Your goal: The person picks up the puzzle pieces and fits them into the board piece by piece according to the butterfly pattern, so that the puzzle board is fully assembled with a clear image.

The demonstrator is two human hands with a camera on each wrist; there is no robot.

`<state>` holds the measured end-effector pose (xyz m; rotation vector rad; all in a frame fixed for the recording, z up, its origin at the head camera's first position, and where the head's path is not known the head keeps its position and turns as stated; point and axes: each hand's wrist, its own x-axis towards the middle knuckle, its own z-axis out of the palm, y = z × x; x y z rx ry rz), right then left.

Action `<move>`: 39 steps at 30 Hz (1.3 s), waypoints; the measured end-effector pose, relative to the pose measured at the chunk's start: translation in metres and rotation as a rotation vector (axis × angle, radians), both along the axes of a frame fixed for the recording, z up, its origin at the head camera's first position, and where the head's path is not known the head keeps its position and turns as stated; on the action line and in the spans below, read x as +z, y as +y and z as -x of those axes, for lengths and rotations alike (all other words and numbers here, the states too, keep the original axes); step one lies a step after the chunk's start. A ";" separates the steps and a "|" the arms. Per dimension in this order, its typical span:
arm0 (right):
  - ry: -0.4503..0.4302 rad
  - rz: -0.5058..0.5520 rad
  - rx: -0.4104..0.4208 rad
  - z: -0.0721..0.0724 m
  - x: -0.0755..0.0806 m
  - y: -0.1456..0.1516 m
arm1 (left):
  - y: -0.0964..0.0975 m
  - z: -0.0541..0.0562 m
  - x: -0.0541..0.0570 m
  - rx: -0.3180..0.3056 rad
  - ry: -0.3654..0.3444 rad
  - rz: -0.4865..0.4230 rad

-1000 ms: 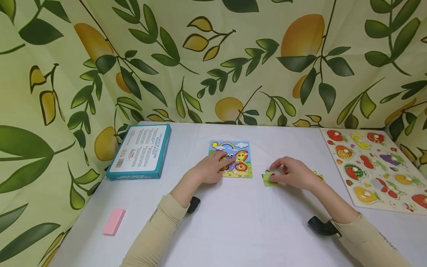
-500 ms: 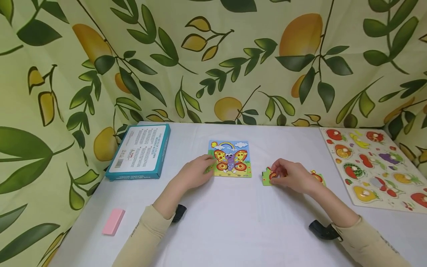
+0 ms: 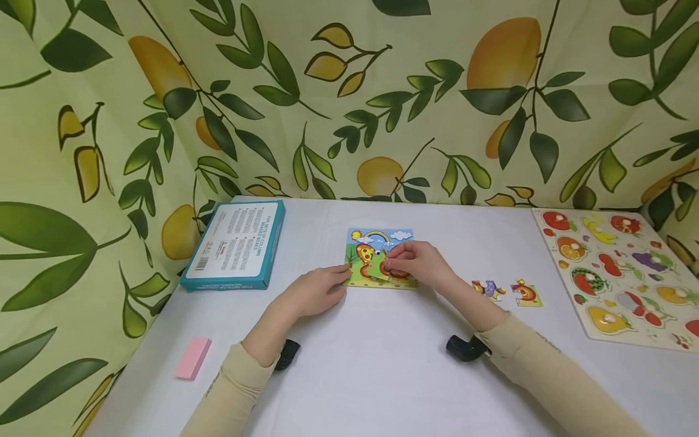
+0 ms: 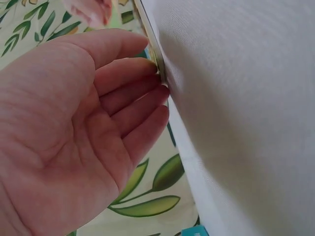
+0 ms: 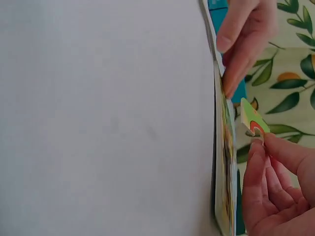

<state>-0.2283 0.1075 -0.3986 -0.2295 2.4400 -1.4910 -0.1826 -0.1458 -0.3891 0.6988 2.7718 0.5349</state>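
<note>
A square butterfly puzzle board, printed with a sun and a rainbow, lies on the table in the head view. My right hand pinches a green jigsaw piece with a red-orange wing pattern between thumb and fingertips. In the right wrist view the piece is tilted and raised above the board's surface. Part of the butterfly picture is hidden behind the piece and my fingers. At the board's left edge rests my left hand, its fingertips against the rim; the left wrist view shows the palm with nothing in it.
Two loose jigsaw pieces, a purple-bodied one and a red spiral one, lie right of the board. A fruit peg puzzle is at far right. On the left are a teal-edged box and a pink block.
My left hand has slid off the picture to the board's left edge. My right hand has picked up the green jigsaw piece from the table and carried it left over the board.
</note>
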 end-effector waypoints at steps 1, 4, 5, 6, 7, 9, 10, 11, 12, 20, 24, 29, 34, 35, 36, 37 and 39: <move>-0.002 -0.001 0.004 0.002 -0.001 -0.007 | 0.000 0.000 0.000 -0.004 0.000 -0.003; 0.040 -0.048 0.029 0.009 -0.005 -0.022 | 0.001 0.001 0.000 -0.015 0.007 -0.009; 0.064 -0.074 0.038 0.011 -0.006 -0.026 | 0.001 0.002 0.000 -0.016 0.011 -0.011; 0.088 -0.095 0.048 0.012 -0.007 -0.029 | 0.001 0.002 0.000 -0.015 0.016 -0.020; 0.112 -0.115 0.058 0.013 -0.007 -0.031 | 0.002 0.003 -0.001 -0.012 0.022 -0.030; 0.148 -0.141 0.076 0.014 -0.008 -0.036 | 0.002 0.004 -0.001 -0.003 0.042 -0.042; 0.157 -0.147 0.085 0.013 -0.008 -0.037 | 0.002 0.004 -0.001 0.001 0.057 -0.048; 0.164 -0.154 0.092 0.013 -0.007 -0.039 | 0.002 0.004 -0.001 0.005 0.073 -0.056; 0.170 -0.160 0.099 0.013 -0.007 -0.040 | 0.002 0.005 -0.002 0.008 0.089 -0.063; 0.227 -0.217 0.131 0.016 -0.009 -0.045 | 0.000 0.004 -0.001 -0.010 0.104 -0.052; 0.256 -0.227 0.137 0.016 -0.009 -0.045 | -0.001 0.003 -0.001 -0.050 0.087 -0.020; 0.255 -0.223 0.132 0.015 -0.010 -0.046 | -0.002 0.002 -0.002 -0.065 0.061 -0.016; 0.207 -0.200 0.113 0.015 -0.010 -0.046 | -0.002 0.002 -0.003 -0.056 0.059 -0.010; 0.198 -0.197 0.108 0.015 -0.010 -0.046 | -0.002 0.001 -0.003 -0.054 0.059 -0.008; 0.189 -0.193 0.105 0.015 -0.010 -0.046 | -0.002 0.001 -0.003 -0.053 0.059 -0.010; 0.183 -0.189 0.104 0.015 -0.010 -0.047 | -0.002 0.001 -0.003 -0.053 0.060 -0.012; 0.182 -0.191 0.105 0.014 -0.009 -0.047 | -0.002 0.001 -0.003 -0.053 0.060 -0.016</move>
